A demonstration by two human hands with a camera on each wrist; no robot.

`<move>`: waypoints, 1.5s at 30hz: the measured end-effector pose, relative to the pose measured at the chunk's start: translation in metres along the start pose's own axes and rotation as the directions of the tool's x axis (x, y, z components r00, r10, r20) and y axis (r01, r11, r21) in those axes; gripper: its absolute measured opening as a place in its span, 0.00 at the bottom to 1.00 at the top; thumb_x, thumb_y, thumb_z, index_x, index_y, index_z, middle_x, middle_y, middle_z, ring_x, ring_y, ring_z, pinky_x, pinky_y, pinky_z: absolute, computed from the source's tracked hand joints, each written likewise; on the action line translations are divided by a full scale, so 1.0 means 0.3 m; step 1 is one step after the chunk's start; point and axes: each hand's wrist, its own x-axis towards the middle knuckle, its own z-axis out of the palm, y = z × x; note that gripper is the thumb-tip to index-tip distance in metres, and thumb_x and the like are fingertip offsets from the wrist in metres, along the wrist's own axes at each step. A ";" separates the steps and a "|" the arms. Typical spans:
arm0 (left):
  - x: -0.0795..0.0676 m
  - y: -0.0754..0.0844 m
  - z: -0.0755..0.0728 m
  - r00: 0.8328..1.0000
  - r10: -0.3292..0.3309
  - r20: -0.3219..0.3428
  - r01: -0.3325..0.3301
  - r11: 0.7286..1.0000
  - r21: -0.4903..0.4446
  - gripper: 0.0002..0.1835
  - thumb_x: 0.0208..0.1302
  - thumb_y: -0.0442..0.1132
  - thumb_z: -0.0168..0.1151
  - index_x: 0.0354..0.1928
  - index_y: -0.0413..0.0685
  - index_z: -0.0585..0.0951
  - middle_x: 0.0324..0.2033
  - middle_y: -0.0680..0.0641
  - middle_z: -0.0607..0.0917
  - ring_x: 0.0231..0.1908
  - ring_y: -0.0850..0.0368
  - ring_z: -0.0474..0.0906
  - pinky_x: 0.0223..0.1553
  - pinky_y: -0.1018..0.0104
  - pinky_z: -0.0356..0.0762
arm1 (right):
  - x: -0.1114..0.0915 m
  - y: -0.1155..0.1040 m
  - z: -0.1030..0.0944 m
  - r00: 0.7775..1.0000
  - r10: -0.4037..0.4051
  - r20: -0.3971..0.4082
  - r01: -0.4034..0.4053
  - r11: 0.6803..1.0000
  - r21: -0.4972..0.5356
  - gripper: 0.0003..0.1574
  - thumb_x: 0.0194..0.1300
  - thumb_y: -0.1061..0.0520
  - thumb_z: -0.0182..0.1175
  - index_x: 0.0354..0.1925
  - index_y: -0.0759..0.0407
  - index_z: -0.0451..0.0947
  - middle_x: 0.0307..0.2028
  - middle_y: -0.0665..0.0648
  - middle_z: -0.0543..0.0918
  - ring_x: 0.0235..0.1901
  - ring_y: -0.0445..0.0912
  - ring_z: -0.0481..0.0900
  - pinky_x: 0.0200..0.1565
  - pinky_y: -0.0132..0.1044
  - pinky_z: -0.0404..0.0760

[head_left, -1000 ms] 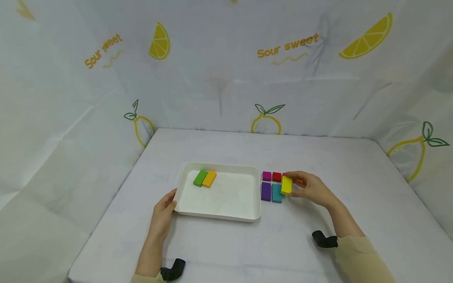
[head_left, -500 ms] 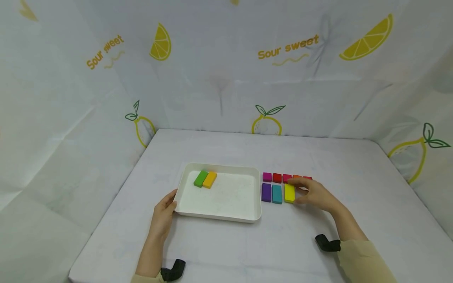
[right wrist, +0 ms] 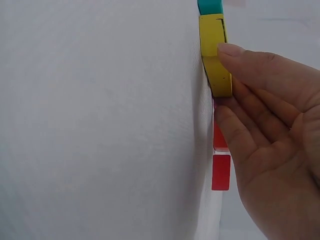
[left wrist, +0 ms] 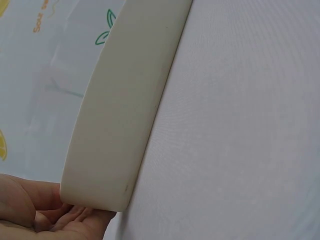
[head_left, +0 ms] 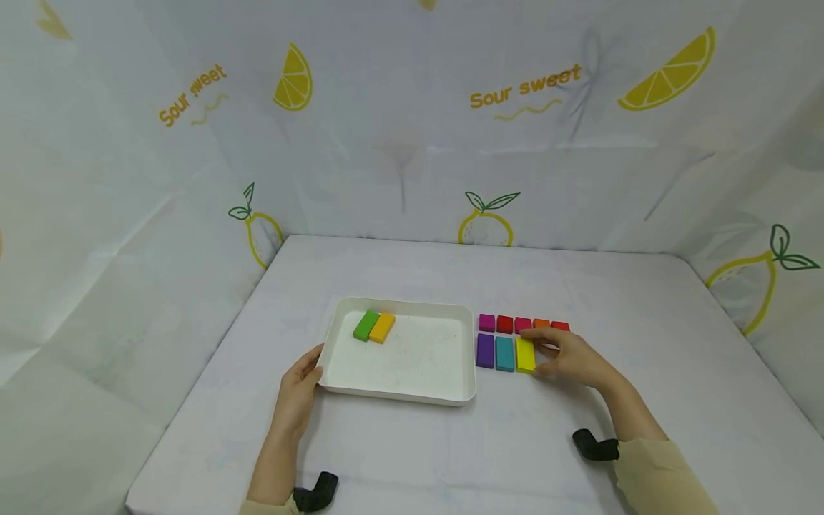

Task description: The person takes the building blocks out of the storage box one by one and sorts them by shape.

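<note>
A white tray (head_left: 418,361) holds a green block (head_left: 366,325) and an orange-yellow block (head_left: 382,328), side by side at its back left. My left hand (head_left: 297,386) grips the tray's near left corner; in the left wrist view its fingers (left wrist: 80,222) are at the end of the tray wall. With thumb and fingers, my right hand (head_left: 573,359) pinches a yellow block (head_left: 525,355) at its right side. This block lies just right of a teal block (head_left: 505,354), which has a purple block (head_left: 485,350) on its left. The right wrist view shows the thumb (right wrist: 250,62) on the yellow block.
Behind those blocks runs a row of smaller-looking ones: magenta (head_left: 486,322), red (head_left: 505,325), pink-red (head_left: 523,325), orange (head_left: 541,323) and another red block (head_left: 560,326). A white cloth covers the table (head_left: 412,272); a lemon-print curtain (head_left: 386,143) stands behind it.
My right hand has brought the yellow block down from above the teal block, to the right and then slightly left, onto the table beside it. The left hand and tray have stayed put.
</note>
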 end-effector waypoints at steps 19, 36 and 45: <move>-0.010 0.003 -0.001 1.000 -0.011 0.000 0.011 1.000 0.010 0.27 0.76 0.29 0.40 0.75 0.38 0.58 0.74 0.36 0.60 0.74 0.44 0.59 0.76 0.50 0.57 | -0.011 0.002 0.000 1.000 -0.004 0.007 0.004 1.000 -0.009 0.41 0.55 0.60 0.71 0.66 0.59 0.71 0.67 0.66 0.73 0.68 0.66 0.68 0.65 0.57 0.74; -0.004 0.005 0.001 1.000 -0.002 0.001 0.002 1.000 0.011 0.27 0.76 0.29 0.40 0.74 0.37 0.59 0.74 0.35 0.60 0.74 0.44 0.58 0.76 0.50 0.57 | -0.014 -0.036 -0.014 0.997 -0.061 -0.036 0.062 0.998 0.024 0.42 0.55 0.60 0.71 0.68 0.58 0.70 0.68 0.66 0.71 0.69 0.65 0.67 0.66 0.53 0.69; -0.003 0.005 0.000 1.000 -0.004 -0.003 0.005 1.000 0.006 0.27 0.76 0.29 0.40 0.74 0.36 0.59 0.74 0.35 0.60 0.74 0.44 0.58 0.76 0.51 0.57 | 0.023 -0.145 0.027 0.987 -0.115 -0.112 0.124 0.989 0.084 0.43 0.58 0.54 0.71 0.68 0.62 0.67 0.68 0.66 0.72 0.69 0.64 0.68 0.67 0.58 0.69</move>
